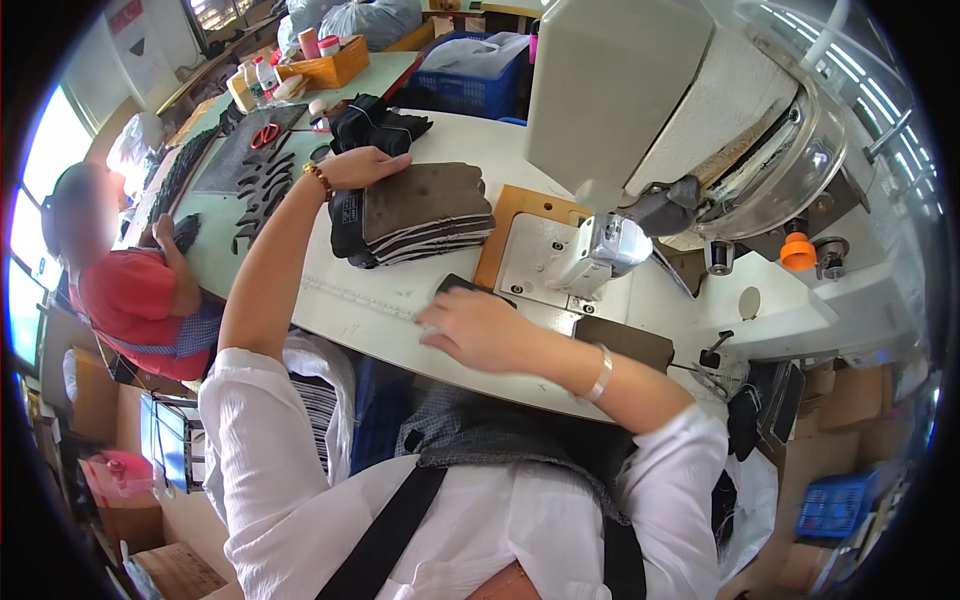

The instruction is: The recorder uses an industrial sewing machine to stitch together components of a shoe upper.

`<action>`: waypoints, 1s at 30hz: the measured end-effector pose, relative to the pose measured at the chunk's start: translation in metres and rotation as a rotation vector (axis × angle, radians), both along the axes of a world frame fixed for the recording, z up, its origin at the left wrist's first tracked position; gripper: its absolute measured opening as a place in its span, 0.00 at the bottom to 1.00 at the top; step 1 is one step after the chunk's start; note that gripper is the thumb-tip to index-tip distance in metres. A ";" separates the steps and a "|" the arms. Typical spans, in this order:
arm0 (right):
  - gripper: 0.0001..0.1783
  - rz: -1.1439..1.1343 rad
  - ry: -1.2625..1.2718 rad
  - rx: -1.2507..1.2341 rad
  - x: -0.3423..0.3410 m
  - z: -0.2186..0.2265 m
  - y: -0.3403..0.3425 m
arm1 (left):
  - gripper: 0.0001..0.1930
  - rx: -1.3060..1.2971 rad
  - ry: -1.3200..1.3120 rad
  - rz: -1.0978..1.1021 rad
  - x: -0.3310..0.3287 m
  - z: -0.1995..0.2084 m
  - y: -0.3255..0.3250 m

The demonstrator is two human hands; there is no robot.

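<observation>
My left hand [368, 168] lies along the far left edge of a stack of brown fabric pieces [425, 200], its fingers together and partly hidden at that edge. The stack's layers show pale and dark edges, and a black piece stands at its left side. Over the white tabletop, my right hand [480, 325] is slightly blurred, with loosely bent fingers apart and nothing visible in them. A flat black piece [475, 288] lies just beyond that hand, partly covered. To the right is a sewing machine [600, 250] with a metal plate and an orange-brown base.
Behind the stack sits a tied black bundle [375, 125]. A clear ruler [360, 296] lies along the near table edge. A brown flat piece [628, 345] is beside my right forearm. At the left, a person in red [135, 300] works at a green table with red scissors [265, 136].
</observation>
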State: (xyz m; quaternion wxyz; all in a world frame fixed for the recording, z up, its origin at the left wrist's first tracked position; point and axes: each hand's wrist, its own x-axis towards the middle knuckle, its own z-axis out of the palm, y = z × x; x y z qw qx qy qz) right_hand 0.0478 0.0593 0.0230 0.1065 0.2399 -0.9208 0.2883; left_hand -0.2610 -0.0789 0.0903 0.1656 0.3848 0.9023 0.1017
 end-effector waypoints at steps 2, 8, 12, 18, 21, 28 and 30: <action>0.15 -0.020 -0.096 0.006 -0.053 0.001 -0.014 | 0.44 -0.019 -0.082 -0.065 -0.006 0.006 0.005; 0.14 -0.195 -0.196 -0.015 -0.127 0.007 -0.025 | 0.42 -0.104 -0.026 -0.127 -0.029 0.010 0.015; 0.13 -0.194 -0.231 -0.157 -0.115 0.005 -0.027 | 0.39 -0.069 -0.027 -0.179 -0.027 -0.001 0.016; 0.13 -0.064 -0.230 -0.024 -0.011 0.016 0.043 | 0.13 0.631 0.768 -0.237 0.049 0.001 0.000; 0.11 -0.231 -0.127 0.085 0.066 0.023 0.085 | 0.08 0.754 0.642 -0.453 0.117 -0.020 -0.013; 0.33 -0.469 -0.190 0.363 0.176 0.013 0.128 | 0.15 0.345 0.200 -0.684 0.182 -0.086 0.011; 0.44 -0.505 -0.285 0.367 0.188 0.003 0.129 | 0.15 0.333 0.101 -0.670 0.171 -0.090 0.016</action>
